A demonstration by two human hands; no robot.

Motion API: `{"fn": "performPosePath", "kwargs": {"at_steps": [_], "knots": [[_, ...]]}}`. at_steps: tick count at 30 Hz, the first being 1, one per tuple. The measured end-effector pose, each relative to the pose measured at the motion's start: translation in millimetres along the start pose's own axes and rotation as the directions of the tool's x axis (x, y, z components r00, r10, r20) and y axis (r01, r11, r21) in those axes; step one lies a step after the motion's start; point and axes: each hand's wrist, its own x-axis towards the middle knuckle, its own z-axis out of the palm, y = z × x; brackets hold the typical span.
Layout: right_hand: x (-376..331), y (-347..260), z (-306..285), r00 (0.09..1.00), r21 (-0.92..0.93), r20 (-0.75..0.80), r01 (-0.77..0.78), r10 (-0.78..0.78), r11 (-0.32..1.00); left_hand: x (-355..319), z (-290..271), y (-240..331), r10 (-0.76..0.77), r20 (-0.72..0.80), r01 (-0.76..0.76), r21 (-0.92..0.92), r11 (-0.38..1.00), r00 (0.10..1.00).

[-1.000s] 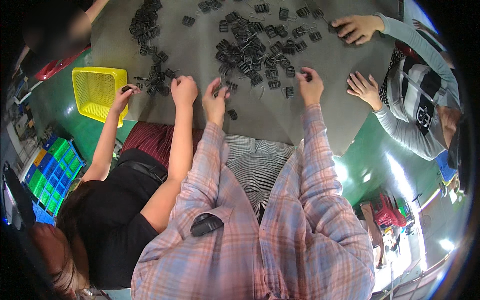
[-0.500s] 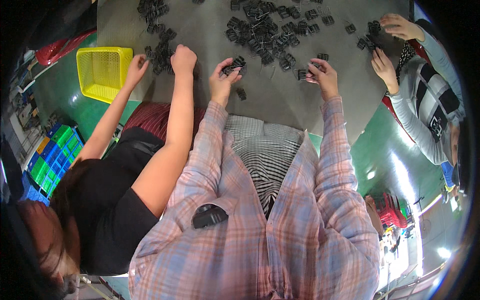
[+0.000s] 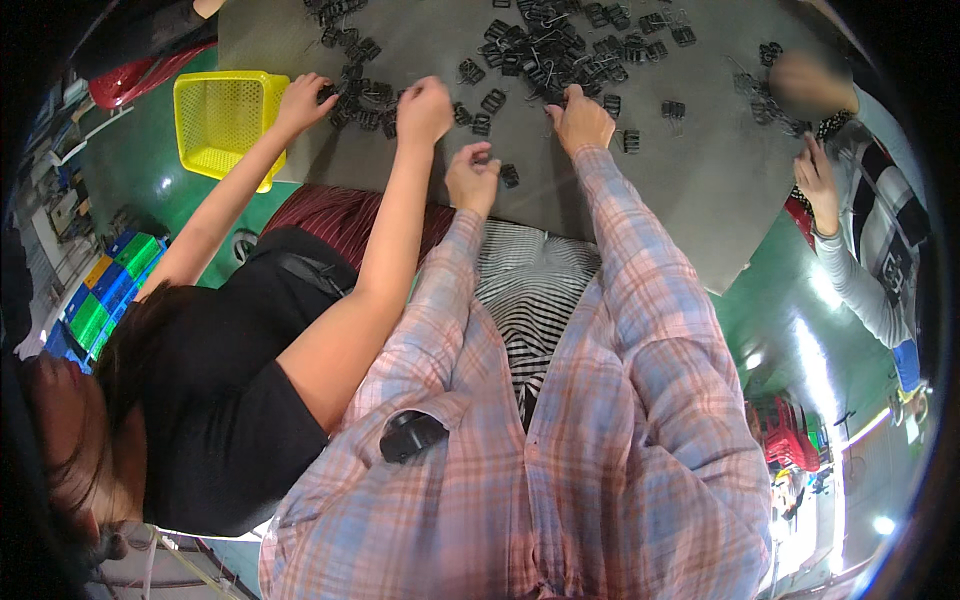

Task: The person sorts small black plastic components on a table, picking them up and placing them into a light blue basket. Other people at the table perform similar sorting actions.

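Note:
Small black plastic clips with thin wire hooks lie in a loose pile [image 3: 545, 50] at the far middle of the grey table. My right hand [image 3: 585, 122] reaches to the near edge of this pile, thumb and forefinger around a black clip there. Nearer to me, my left hand [image 3: 473, 180] hovers over the table edge with its fingers curled in; what they hold, if anything, is hidden. Just right of it lies a single black clip [image 3: 510, 176]. Other loose clips [image 3: 631, 141] lie right of my right hand.
At my left, a co-worker's hands [image 3: 425, 112] work at another row of clips [image 3: 365, 105], beside a yellow basket [image 3: 230, 77] at the table edge. Another person's hand [image 3: 818, 185] is at the right, near more clips [image 3: 772, 108]. The table top [image 3: 690, 190] is grey.
My right hand has moved left to the pile, away from the clips it held at the right. My left hand has drawn closer to me; the clip seen in it before no longer shows.

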Motion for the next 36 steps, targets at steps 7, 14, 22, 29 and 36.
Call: {"fn": "performPosePath", "kwargs": {"at_steps": [7, 14, 22, 29, 36], "knots": [[-8, 43, -26, 0.956, 0.376, 0.274, -0.208, 0.106, 0.903, -22, 26, -7, 0.254, 0.246, -0.345, 0.475, 0.81, 0.935], [-35, 60, -18, 0.994, 0.233, -0.059, -0.079, 0.095, 0.969, 4, 22, 7, 0.117, 0.325, -0.194, 0.217, 0.957, 0.938], [-24, 21, 14, 0.983, 0.033, 0.175, 0.051, -0.057, 0.998, 37, 38, 39, 0.054, 0.52, 0.218, -0.446, 0.868, 0.852], [-80, 68, -63, 0.857, 0.892, 0.44, -0.382, -0.268, 0.243, 36, 41, 95, 0.186, 0.502, 0.318, -0.75, 0.58, 0.844], [-68, 120, -37, 0.92, 0.864, 0.275, -0.364, 0.279, 0.348, 43, 131, 124, 0.375, 0.371, -0.495, 0.315, 0.81, 0.85]]}}
